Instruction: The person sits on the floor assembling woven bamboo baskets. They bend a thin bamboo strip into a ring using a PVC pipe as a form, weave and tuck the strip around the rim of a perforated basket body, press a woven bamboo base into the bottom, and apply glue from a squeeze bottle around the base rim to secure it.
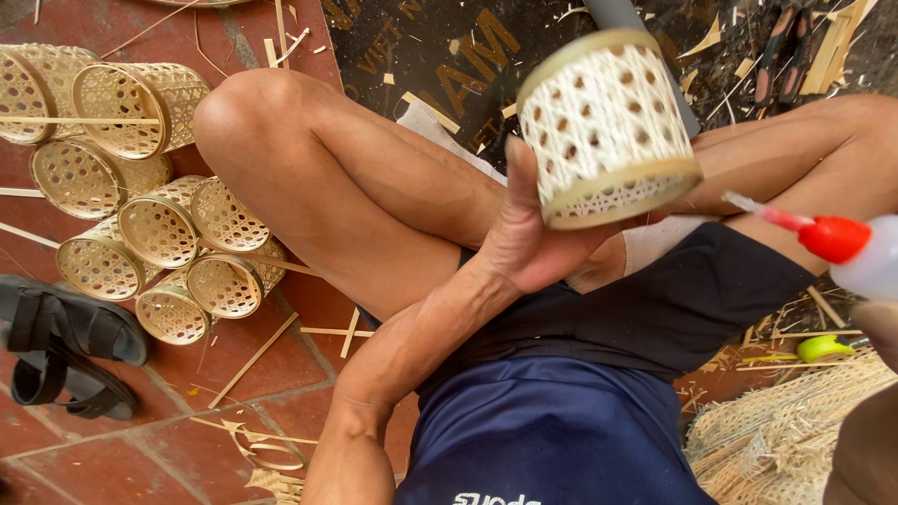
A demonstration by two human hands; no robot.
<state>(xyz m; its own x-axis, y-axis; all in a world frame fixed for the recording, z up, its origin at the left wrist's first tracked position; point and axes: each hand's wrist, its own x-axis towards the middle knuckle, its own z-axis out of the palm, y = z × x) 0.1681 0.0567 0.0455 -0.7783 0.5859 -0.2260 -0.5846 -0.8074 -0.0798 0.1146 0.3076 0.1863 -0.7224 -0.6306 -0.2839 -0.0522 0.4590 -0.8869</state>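
Note:
My left hand is raised over my crossed legs and grips a small pale woven cylinder basket by its lower rim, thumb along the side. The basket is tilted, with an open hexagonal weave and bamboo bands at both rims. At the right edge a white glue bottle with a red nozzle points left toward the basket's lower rim, its tip a short way off. My right hand holds that bottle and shows only as a sliver at the frame's edge.
Several finished woven baskets lie piled on the red tile floor at left, with black sandals below them. Bamboo strips litter the floor. A woven cane sheet and a yellow-green cap lie at lower right. A dark printed mat lies behind my knees.

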